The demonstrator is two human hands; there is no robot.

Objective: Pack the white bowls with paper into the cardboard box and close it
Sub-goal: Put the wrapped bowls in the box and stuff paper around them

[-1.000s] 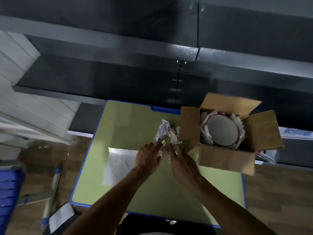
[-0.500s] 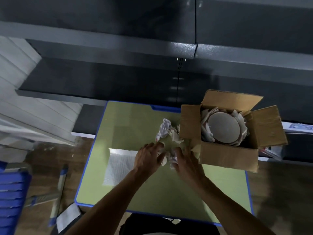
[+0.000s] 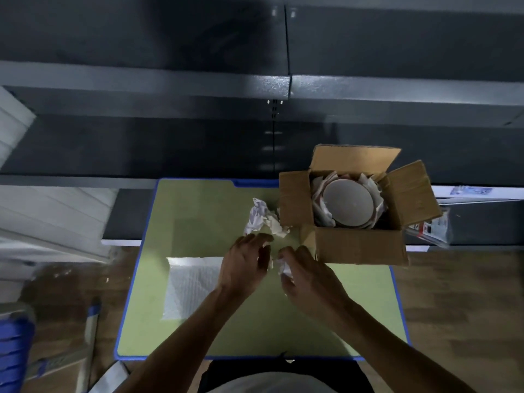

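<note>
Nearest, both hands work mid-table [image 3: 198, 330], just short of the box [image 3: 360, 248]: right hand [image 3: 310, 275] curls round a small paper wad [image 3: 283, 268], left hand [image 3: 243, 265] is half-open with fingers spread beside it. Beyond them, crumpled paper [image 3: 263, 218] touches the box's left flap. Box stands open, a bowl [image 3: 348, 207] inside, bottom up, nested in paper.

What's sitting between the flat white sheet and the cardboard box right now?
In the head view, both hands: the left hand and the right hand, working a small paper scrap. The flat white sheet lies to their left, the cardboard box to their right.
</note>
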